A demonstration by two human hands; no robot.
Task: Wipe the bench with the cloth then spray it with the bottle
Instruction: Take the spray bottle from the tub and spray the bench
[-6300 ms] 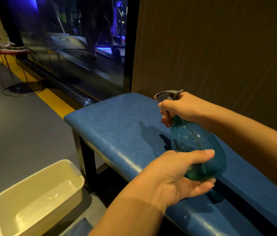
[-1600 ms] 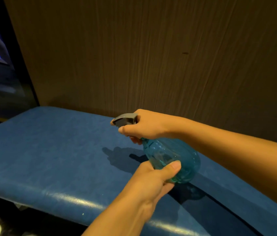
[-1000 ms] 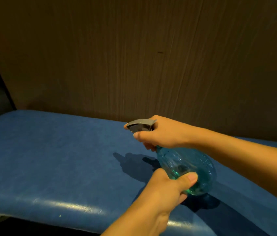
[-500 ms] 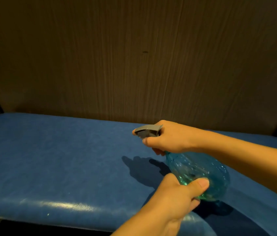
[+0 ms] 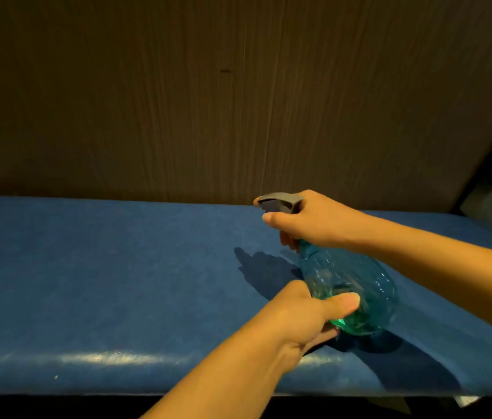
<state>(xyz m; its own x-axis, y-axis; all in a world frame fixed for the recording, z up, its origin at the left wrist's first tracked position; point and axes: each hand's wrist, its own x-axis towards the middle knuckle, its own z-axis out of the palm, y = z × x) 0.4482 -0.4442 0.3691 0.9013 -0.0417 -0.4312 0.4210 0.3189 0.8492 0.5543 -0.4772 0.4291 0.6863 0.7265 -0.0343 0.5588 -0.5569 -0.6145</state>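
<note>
A teal see-through spray bottle with a grey trigger head hangs tilted just above the blue padded bench, its nozzle pointing left. My right hand is wrapped around the bottle's neck and trigger. My left hand cups the bottle's round bottom from below, thumb on its side. A little liquid sits in the bottle's base. No cloth is in view.
A dark wood-grain wall panel rises directly behind the bench. The bench's front edge runs across the bottom of the view, with dark floor below it. A dim gap opens at the far right past the panel.
The view has swung right along the bench; the window and the cream tub on the floor have left the frame. Both hands keep hold of the bottle, carried right along the seat.
</note>
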